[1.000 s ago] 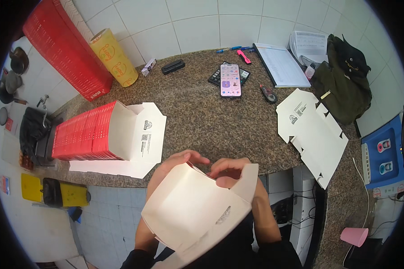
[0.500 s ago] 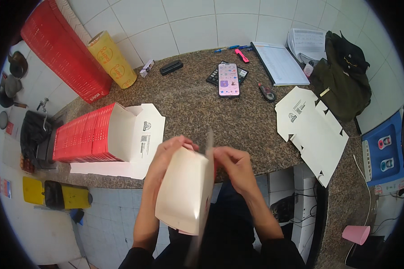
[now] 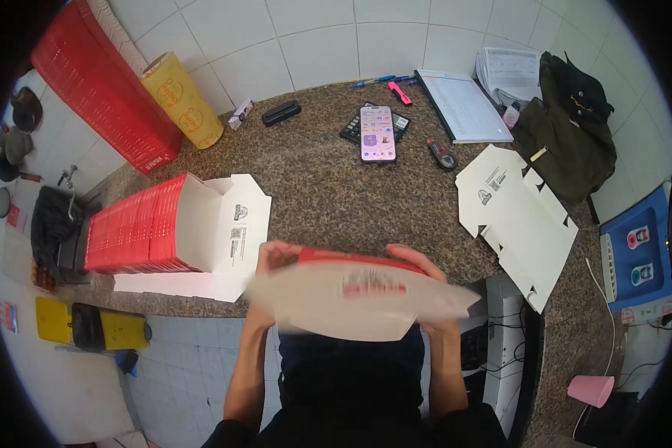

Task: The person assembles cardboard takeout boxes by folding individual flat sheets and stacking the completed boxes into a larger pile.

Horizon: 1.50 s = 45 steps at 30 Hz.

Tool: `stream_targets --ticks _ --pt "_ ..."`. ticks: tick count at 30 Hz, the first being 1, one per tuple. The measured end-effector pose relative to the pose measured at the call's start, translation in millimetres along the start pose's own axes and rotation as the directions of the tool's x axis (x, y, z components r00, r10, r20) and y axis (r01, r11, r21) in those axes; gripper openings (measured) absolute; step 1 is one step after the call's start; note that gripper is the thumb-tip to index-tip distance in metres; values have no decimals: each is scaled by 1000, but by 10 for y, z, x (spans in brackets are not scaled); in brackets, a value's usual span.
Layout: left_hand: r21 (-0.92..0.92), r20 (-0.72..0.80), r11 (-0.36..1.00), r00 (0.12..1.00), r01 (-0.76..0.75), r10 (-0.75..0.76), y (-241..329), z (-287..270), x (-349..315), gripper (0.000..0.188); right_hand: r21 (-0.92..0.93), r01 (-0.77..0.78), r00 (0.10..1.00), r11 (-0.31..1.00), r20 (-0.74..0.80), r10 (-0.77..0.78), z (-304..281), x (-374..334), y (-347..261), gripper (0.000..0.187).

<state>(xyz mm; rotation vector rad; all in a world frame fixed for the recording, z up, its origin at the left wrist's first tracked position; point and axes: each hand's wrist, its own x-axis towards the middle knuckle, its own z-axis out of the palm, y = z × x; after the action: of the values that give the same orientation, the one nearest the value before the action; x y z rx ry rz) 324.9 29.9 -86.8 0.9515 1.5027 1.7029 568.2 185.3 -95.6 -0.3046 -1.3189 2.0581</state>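
Note:
In front of me, over the counter's near edge, is a white-and-red cardboard box [image 3: 336,317], smeared by motion. Its pale side with a printed mark faces up, and a red side shows along the far edge. My left hand [image 3: 275,256] grips it at the left end, the fingers partly hidden behind the card. On the opposite end my right hand [image 3: 423,263] is closed round the box, with fingers over the red side. To the left, a row of nested red boxes [image 3: 131,230] lies on a flat white cardboard sheet [image 3: 250,213].
A flat cut cardboard blank [image 3: 519,224] overhangs the counter at right. Farther back lie a phone [image 3: 378,134] on a calculator, a correction-tape dispenser [image 3: 442,154], a clipboard [image 3: 467,108] and a dark bag [image 3: 571,134]. A yellow film roll [image 3: 183,101] and tall red stack [image 3: 104,89] stand at left.
The box has swung from upright to lying crosswise, its printed pale side now up. My right hand has moved to its right end; my left hand stays at the left.

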Motion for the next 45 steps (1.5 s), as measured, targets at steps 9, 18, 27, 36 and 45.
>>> stream_targets --ticks 9,18,27,36,45 --pt "-125 149 989 984 -83 101 227 133 -131 58 -244 316 948 917 127 -293 158 65 -13 40" --pt "-101 -413 995 911 -26 -18 445 360 -304 61 96 -20 896 995 -440 60 631 50 147 59" --pt "289 -237 957 967 -23 95 1002 -444 461 70 -865 423 716 -269 501 -486 879 6 -83 27" --pt "407 5 913 1000 -3 1 1371 -1296 1131 74 -606 792 610 -78 780 139 975 588 -122 16" --pt "984 -92 167 985 68 144 922 -2551 1310 53 -710 645 685 281 701 198 1270 849 -60 26"
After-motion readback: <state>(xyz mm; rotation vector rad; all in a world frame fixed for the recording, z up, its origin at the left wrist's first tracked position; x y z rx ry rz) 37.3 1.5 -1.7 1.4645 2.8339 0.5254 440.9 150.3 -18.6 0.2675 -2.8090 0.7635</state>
